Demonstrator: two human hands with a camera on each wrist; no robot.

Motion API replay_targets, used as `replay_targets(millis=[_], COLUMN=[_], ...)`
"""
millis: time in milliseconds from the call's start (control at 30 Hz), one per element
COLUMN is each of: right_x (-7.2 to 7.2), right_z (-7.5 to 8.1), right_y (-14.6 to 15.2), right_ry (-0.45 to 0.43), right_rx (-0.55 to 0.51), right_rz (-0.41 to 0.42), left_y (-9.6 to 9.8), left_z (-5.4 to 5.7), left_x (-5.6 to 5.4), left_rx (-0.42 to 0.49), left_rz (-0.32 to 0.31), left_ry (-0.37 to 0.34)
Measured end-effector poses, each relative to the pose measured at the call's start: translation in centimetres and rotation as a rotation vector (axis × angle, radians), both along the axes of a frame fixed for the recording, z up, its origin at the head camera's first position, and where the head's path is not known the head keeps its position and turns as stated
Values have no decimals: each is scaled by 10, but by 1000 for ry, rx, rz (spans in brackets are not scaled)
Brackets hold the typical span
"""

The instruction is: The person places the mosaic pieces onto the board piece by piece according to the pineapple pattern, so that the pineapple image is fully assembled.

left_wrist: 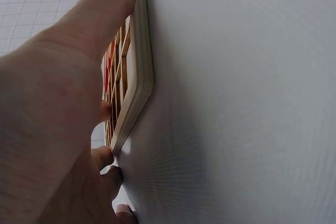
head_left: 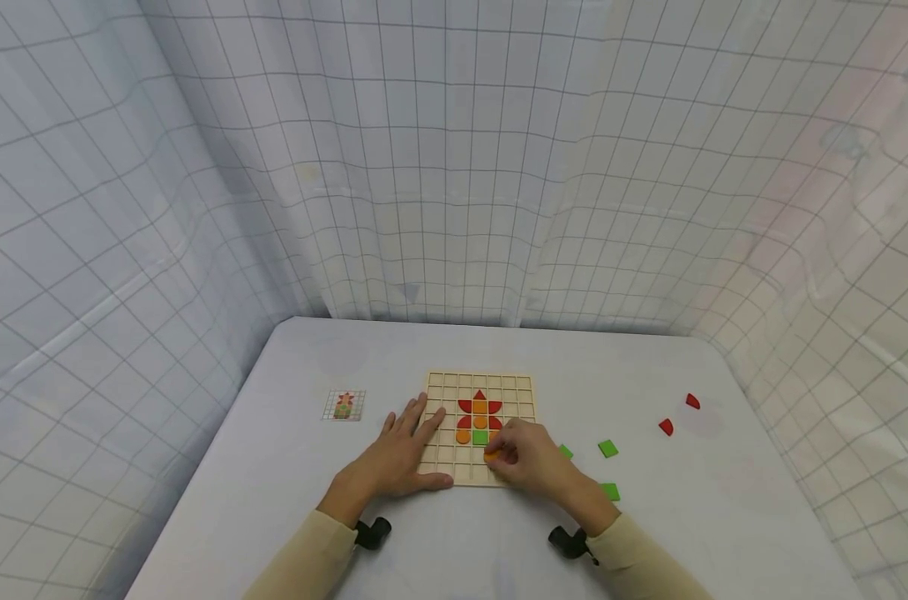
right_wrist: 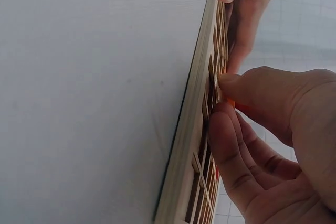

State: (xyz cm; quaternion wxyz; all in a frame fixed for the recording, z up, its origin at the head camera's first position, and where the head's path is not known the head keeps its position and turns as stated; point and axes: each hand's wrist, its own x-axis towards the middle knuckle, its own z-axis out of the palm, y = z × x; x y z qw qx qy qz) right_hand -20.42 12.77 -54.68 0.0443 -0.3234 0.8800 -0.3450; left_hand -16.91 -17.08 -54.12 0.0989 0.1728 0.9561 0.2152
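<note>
A wooden grid board (head_left: pixel 441 477) lies on the table, with red, orange and green pieces set in its squares. Across its left edge rests my left hand (head_left: pixel 394 460), fingers spread and straight; the thumb lies along the near edge, also seen in the left wrist view. Between thumb and fingertips my right hand (head_left: pixel 532 458) pinches an orange piece (head_left: pixel 491 456) over the board's lower right squares. In the right wrist view only a sliver of that orange piece (right_wrist: pixel 231 103) shows. A green square (head_left: pixel 480 437) and an orange disc (head_left: pixel 463 437) sit just left of it.
Left of the board lies a small pattern card (head_left: pixel 344 406). Loose green squares (head_left: pixel 608 448) lie to the right, one partly behind my right wrist. Two red quarter-circle pieces (head_left: pixel 666 427) are farther right. Gridded white curtains (head_left: pixel 491 167) surround the table.
</note>
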Motion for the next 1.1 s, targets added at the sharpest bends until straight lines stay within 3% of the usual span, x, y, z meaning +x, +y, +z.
replay_targets(millis=[433,1100], right_x=[1,-2], right_z=[3,-3], right_y=[-5,-16], right_ry=[24,10], right_rx=[12,-56], right_rz=[42,27], left_y=[0,0], left_z=[0,1], left_x=[0,0], left_rx=[-6,4], left_rz=[-4,-16], left_ry=[3,4])
